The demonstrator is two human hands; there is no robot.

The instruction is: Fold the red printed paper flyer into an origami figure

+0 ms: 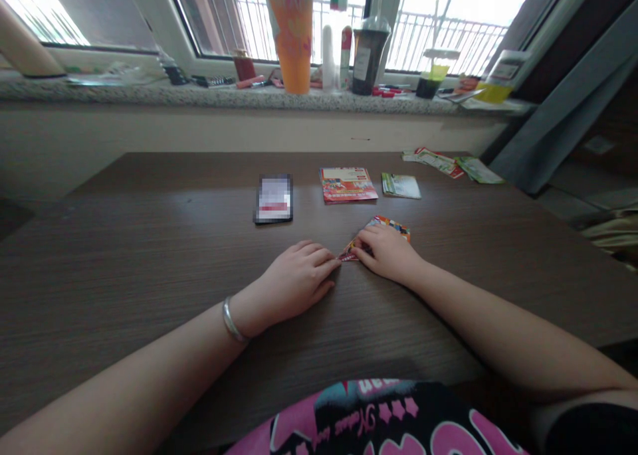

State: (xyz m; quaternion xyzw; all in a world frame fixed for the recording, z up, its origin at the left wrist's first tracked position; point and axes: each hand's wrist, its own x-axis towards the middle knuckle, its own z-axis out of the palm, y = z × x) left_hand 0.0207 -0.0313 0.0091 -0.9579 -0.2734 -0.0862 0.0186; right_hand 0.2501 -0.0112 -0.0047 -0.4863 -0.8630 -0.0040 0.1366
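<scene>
A colorful printed paper (399, 227), which looks folded to a point at its left end, lies on the table in front of me. My right hand (386, 250) rests over it, fingers bent and pressing on it near the pointed end. Most of the paper's middle is hidden under this hand. My left hand (304, 275), with a silver bangle (232, 319) on the wrist, lies palm down with its fingers stretched out. Its fingertips reach the paper's left tip.
Beyond my hands on the brown table (149, 242) are a blurred phone-like device (274, 199), a stack of red printed papers (349, 184) and a small green-white stack (401, 186). More paper strips (438, 163) lie far right. Cups, including an orange drink (294, 43), line the windowsill.
</scene>
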